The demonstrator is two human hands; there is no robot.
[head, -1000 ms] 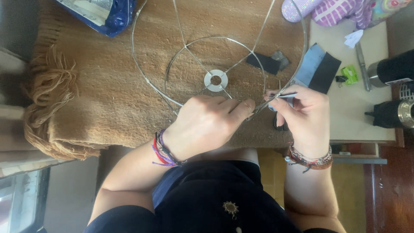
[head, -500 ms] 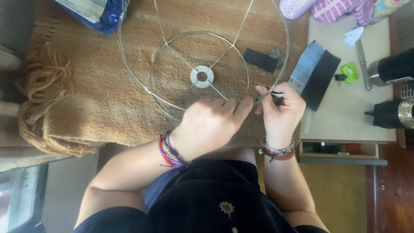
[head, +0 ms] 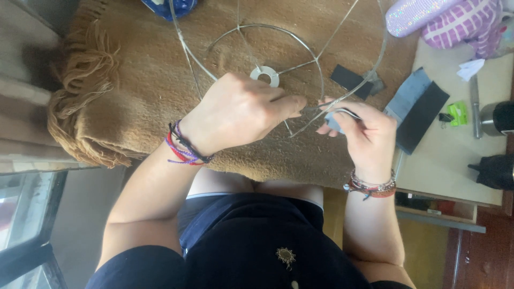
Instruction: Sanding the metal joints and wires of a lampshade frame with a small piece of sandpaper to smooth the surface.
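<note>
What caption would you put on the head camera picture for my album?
Two hands, left and right, work on a round wire frame over a brown fringed blanket.

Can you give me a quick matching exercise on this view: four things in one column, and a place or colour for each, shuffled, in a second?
Things:
1. wire frame
2. brown fringed blanket
3. green clip
4. left hand

Places or colours:
a. on the pale table, at the right
b. on the frame's wire, facing the right hand
c. spread under the frame
d. silver, with a flat washer at its centre

Pairs: 1-d, 2-c, 3-a, 4-b
</note>
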